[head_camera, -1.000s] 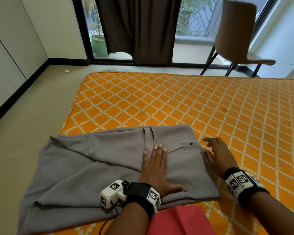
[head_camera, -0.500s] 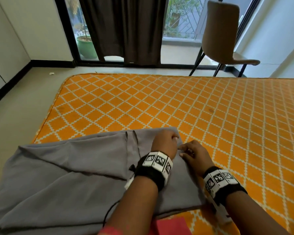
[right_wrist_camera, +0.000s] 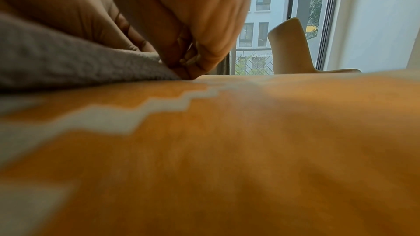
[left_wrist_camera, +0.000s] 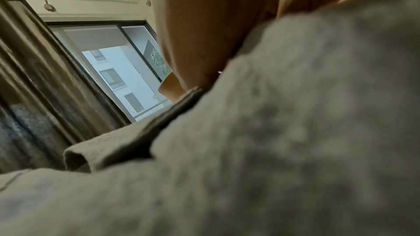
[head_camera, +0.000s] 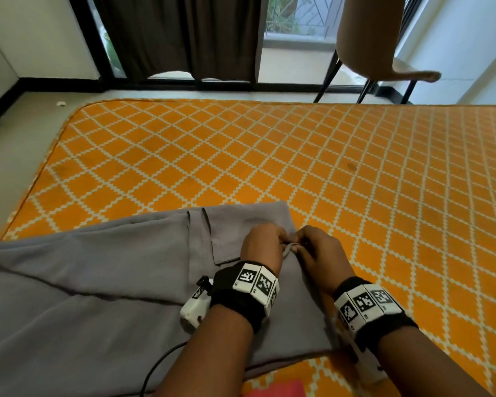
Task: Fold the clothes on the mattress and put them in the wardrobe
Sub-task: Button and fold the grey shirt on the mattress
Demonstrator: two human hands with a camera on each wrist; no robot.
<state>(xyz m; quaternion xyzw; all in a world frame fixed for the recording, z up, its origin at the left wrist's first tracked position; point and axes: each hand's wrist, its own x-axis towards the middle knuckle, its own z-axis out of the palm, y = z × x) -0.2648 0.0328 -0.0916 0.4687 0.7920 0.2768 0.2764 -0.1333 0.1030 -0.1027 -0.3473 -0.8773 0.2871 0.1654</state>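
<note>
A grey garment [head_camera: 103,287] lies spread over the near left part of the orange patterned mattress [head_camera: 298,156], its left end hanging past the mattress edge. Both hands meet at its right edge. My left hand [head_camera: 265,243] has curled fingers that pinch a small fold of the grey cloth there. My right hand [head_camera: 315,247] pinches the same edge from the right, fingertips [right_wrist_camera: 188,64] pressed into the cloth [right_wrist_camera: 68,56]. In the left wrist view the grey fabric [left_wrist_camera: 272,132] fills most of the picture and the fingers are largely hidden.
A red piece of cloth [head_camera: 275,392] shows at the bottom edge near me. A brown chair [head_camera: 372,38] stands beyond the mattress at the right, before a glass door with a dark curtain [head_camera: 178,35]. Bare floor [head_camera: 15,138] lies left of the mattress.
A second ago both hands lay flat on the garment; they then came together at its right edge and now pinch the cloth there. The head view has tilted down and closer.
</note>
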